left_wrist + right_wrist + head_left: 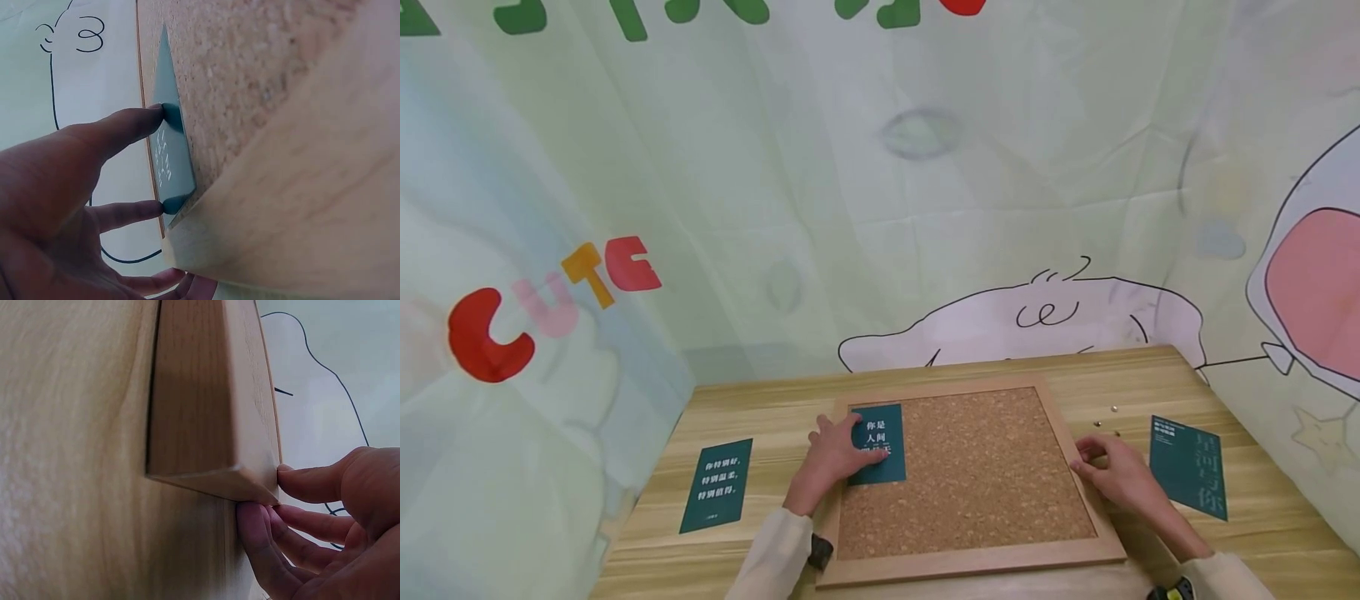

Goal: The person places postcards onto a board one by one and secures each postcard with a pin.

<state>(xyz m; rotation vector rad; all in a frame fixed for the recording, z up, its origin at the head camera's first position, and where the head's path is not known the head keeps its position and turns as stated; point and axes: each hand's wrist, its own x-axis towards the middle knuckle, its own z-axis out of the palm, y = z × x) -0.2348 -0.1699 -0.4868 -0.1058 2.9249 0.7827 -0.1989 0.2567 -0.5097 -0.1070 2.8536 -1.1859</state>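
Note:
A dark green card [889,423] with white Chinese characters lies on the upper left of a wood-framed corkboard [977,475]. Thumb and index finger of my left hand [833,457] press on its face, spread apart. In the left wrist view the other fingers of that hand [81,187] reach past the board's frame. On the opposite side, my right hand [1116,475] holds the right edge of the frame. Its thumb rests on the top face, as the right wrist view shows, and the fingers bend against the outer side of the frame [194,394].
A second green card [718,485] lies on the wooden table [647,546] left of the board. Another green card [1186,467] is right of my right hand. Several small shiny pins [1114,408] sit beyond that hand. A printed curtain [790,208] hangs behind the table.

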